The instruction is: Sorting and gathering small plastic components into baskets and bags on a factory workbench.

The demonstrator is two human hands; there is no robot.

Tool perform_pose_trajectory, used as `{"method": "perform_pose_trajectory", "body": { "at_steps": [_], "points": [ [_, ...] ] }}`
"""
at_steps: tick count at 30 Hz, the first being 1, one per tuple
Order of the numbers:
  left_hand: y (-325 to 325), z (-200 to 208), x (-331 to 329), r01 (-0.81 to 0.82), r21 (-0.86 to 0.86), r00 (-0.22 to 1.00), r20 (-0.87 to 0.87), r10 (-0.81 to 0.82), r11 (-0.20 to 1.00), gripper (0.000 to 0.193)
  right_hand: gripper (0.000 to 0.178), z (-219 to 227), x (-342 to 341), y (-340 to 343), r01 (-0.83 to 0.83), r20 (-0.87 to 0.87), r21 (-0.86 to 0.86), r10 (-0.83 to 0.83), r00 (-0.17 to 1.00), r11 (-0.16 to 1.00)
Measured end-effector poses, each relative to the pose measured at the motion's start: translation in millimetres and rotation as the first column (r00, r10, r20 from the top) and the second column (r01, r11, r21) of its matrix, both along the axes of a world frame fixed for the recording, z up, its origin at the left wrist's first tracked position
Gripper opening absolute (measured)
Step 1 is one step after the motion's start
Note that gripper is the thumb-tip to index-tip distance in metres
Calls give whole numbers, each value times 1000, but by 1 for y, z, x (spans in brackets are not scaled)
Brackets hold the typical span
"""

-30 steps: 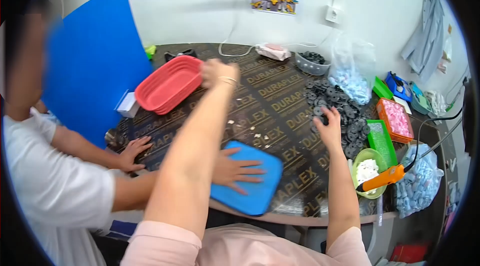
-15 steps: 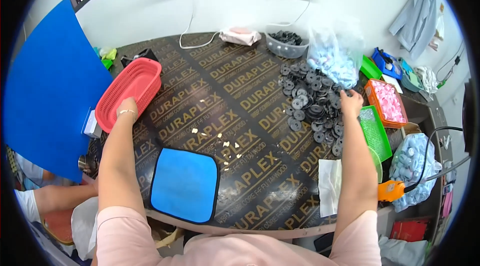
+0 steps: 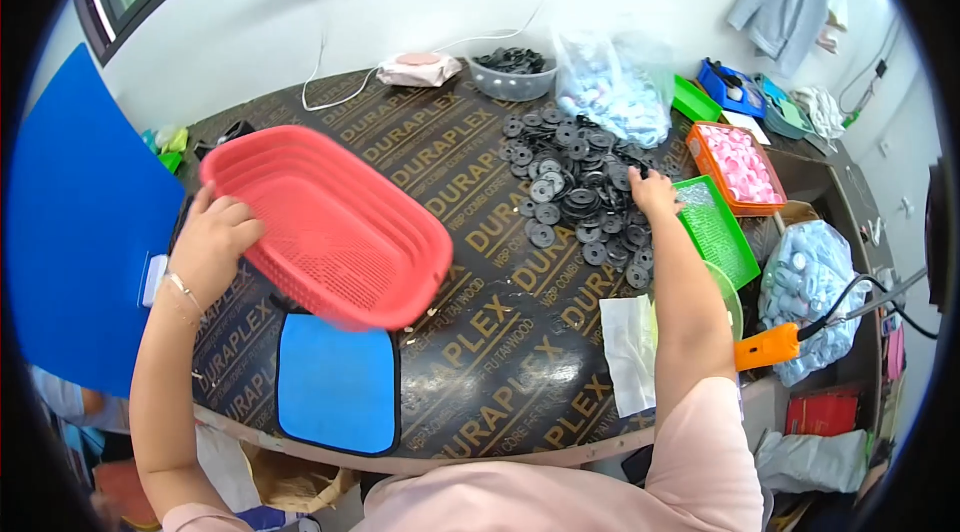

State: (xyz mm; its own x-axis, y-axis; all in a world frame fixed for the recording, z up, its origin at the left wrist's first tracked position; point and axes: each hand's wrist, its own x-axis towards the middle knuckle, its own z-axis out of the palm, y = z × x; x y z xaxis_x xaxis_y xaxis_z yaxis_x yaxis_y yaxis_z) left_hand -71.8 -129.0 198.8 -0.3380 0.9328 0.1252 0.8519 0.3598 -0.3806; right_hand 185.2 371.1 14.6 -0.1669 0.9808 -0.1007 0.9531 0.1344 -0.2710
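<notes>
My left hand (image 3: 212, 244) grips the left rim of a red plastic basket (image 3: 305, 194), its fingers closed over the edge. The basket is tilted above the table, with its inside toward me and no contents showing. Over to the right, my right hand (image 3: 655, 194) rests at the right edge of a heap of black discs (image 3: 575, 172) with holes in their middles. Its fingers are apart and touch the discs; the fingertips are partly hidden. A blue mat (image 3: 338, 384) with a black border lies under the basket's near end.
Behind the heap are a clear tub of black parts (image 3: 512, 82) and a bag of light blue pieces (image 3: 615, 102). An orange basket of pink pieces (image 3: 738, 167) and a green tray (image 3: 720, 232) stand right. An orange tool (image 3: 768, 347) with a cable is beside my right forearm.
My left hand has swung the red basket rightward and nearer, over the table's middle-left. My right hand stays at the disc heap. The whole view has shifted slightly.
</notes>
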Motion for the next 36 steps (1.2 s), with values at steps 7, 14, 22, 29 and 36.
{"method": "perform_pose_trajectory", "body": {
  "at_steps": [7,14,22,29,36],
  "points": [
    [119,1,-35,364,159,868,299,-396,918,15,57,-15,11,42,-156,-285,384,277,917,910],
    [246,-17,-57,389,177,843,327,-427,904,10,51,-20,1,80,-132,-439,320,270,857,938],
    [357,-47,-86,535,267,764,252,-594,802,4,45,-71,-23,114,81,-727,-6,-60,684,997],
    [397,-56,-77,538,394,710,267,-652,746,7,38,-73,-90,53,-139,-934,-353,-340,109,925],
    [357,-70,-82,489,566,635,291,-716,664,10,25,-7,-179,-83,-497,-955,43,181,233,866]
  ]
}}
